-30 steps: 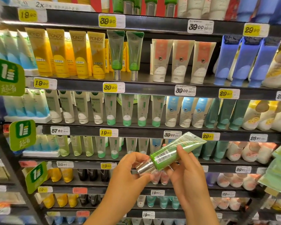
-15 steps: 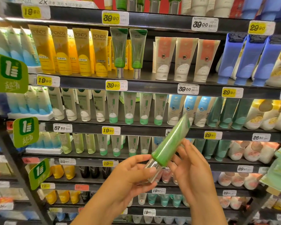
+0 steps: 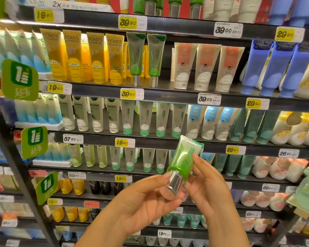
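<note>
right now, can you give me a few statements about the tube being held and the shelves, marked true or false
1. The green tube is held with its silver cap at the lower end. True.
2. Only the left hand touches it. False: the left hand pinches the cap and the right hand holds the body.
3. Two matching green tubes stand beside the yellow Pond's tubes. True.
4. The price tag under those two reads 19.90. False: it reads 39.90.
</note>
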